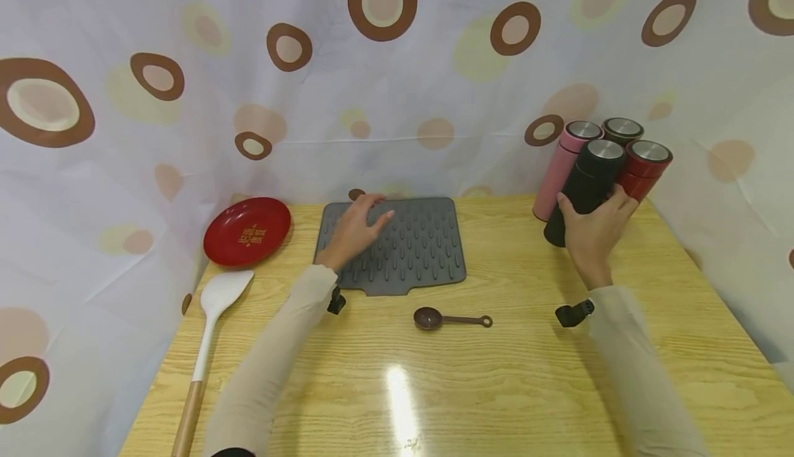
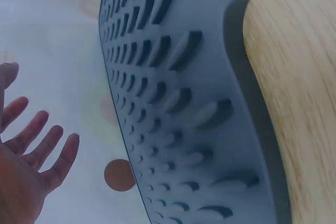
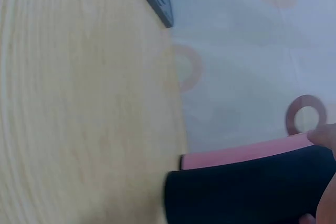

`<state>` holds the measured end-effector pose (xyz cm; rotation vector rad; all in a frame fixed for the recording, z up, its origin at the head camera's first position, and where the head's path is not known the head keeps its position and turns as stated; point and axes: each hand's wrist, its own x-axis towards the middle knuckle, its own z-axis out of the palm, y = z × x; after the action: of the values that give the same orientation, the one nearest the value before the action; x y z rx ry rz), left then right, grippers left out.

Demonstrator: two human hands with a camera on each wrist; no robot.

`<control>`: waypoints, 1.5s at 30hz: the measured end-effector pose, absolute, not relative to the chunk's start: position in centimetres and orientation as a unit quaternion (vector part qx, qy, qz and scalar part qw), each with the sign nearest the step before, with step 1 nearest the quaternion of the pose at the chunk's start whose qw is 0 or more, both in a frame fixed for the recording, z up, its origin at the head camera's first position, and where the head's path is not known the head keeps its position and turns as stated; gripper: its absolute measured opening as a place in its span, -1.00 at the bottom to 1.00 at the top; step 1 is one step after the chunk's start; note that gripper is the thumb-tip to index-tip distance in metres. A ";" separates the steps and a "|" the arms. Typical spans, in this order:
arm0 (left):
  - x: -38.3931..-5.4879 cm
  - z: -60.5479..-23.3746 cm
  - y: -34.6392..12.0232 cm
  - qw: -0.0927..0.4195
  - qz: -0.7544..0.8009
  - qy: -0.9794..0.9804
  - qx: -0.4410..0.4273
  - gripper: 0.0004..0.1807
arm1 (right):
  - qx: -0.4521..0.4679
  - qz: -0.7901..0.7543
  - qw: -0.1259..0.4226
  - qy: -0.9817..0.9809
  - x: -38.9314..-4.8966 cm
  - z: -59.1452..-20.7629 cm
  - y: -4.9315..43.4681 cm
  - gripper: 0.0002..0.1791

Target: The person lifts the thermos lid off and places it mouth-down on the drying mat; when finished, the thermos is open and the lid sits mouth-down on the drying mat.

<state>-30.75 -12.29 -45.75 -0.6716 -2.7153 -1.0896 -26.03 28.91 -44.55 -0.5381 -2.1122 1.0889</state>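
Note:
At the back right, my right hand (image 1: pixel 595 233) grips a black thermos flask (image 1: pixel 586 181) round its body, thumb on the left side. The flask leans a little; in the right wrist view its base looks close to the table, but I cannot tell whether it touches. A pink flask (image 1: pixel 556 181), a red flask (image 1: pixel 645 167) and a dark flask (image 1: pixel 622 128) stand around it, partly hidden. Over the left part of a grey ridged drying mat (image 1: pixel 428 243) hovers my left hand (image 1: pixel 356 233), fingers spread loosely and holding nothing.
A dark brown measuring spoon (image 1: pixel 428 318) lies in front of the mat. To the left are a red plate (image 1: pixel 248 231) and a white spatula (image 1: pixel 214 298) with a wooden handle. A patterned curtain (image 1: pixel 397 98) hangs behind the wooden table (image 1: pixel 496 388).

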 end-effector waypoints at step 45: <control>-30.8 -44.4 -5.2 0.033 -0.355 -0.893 -0.276 -0.30 | 0.071 0.443 0.309 -0.838 -27.1 -45.9 23.4 -0.13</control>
<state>-30.77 -5.18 -44.41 -0.8489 -2.7461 -1.0924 -27.09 23.44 -45.95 0.1884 -2.2152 1.1709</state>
